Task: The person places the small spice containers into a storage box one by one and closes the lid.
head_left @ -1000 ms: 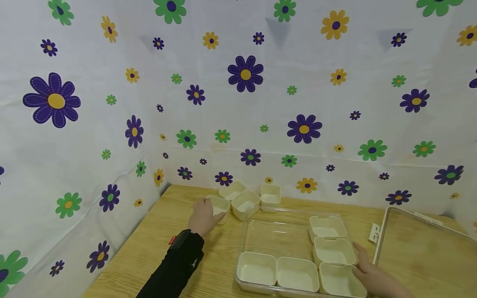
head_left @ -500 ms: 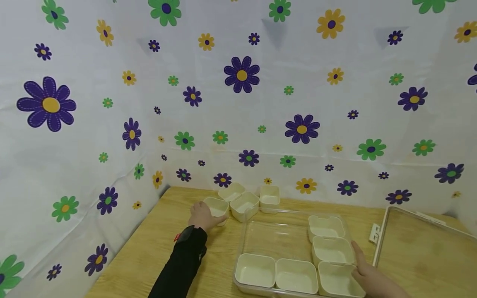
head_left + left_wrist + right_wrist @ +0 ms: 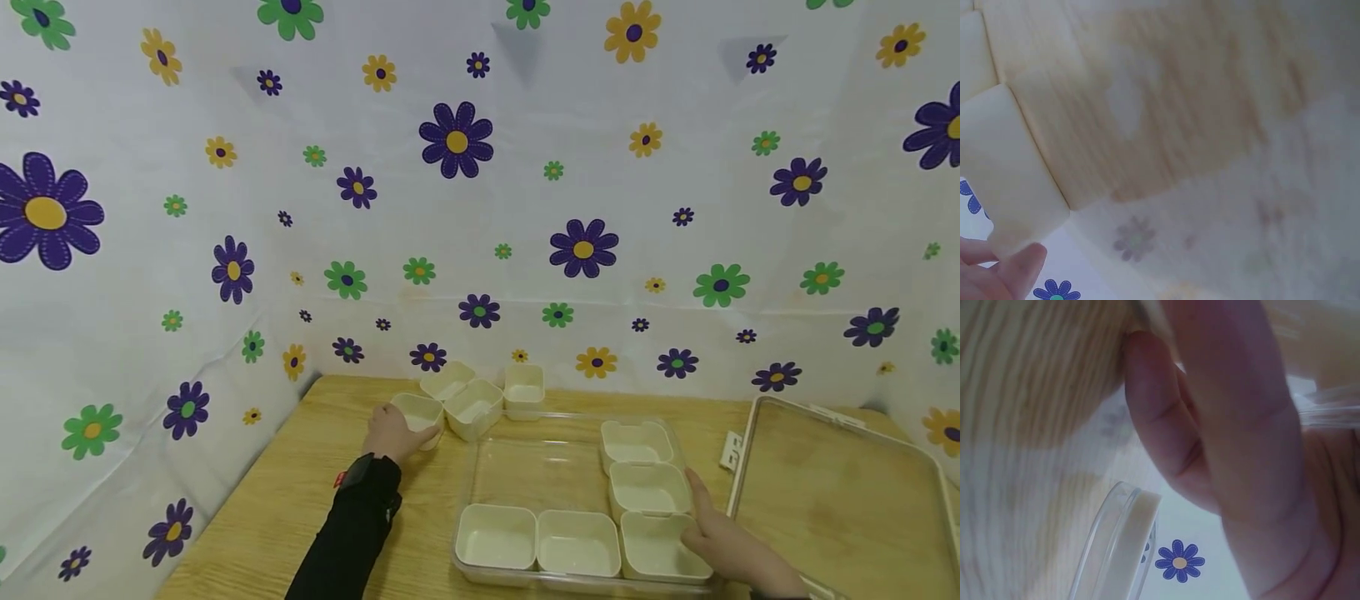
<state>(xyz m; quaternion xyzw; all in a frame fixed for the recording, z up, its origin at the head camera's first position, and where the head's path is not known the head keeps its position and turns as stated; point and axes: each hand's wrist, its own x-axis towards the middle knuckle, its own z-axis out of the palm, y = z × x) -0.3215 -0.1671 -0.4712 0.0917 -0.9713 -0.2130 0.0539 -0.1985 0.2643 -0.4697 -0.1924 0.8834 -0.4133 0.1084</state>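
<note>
My left hand holds a small cream container at the table's left rear, thumb on the near side and fingers across its left side. In the left wrist view, fingertips pinch the edge of that cream container. On the right, my right hand grips the right wall of a large clear plastic box, thumb over the rim and index finger along the outside. Up close, the right wrist view shows those fingers by the clear wall. Several cream containers sit inside the box along its front and right side.
Three more cream containers stand at the back, the nearest one beside the held one. A clear framed lid lies right of the box, with a small white piece at its left edge. Flowered cloth hangs behind the wooden table.
The head view has shifted, so the scene slides left in it. Both hands keep their places: the left at the small container, the right at the box wall.
</note>
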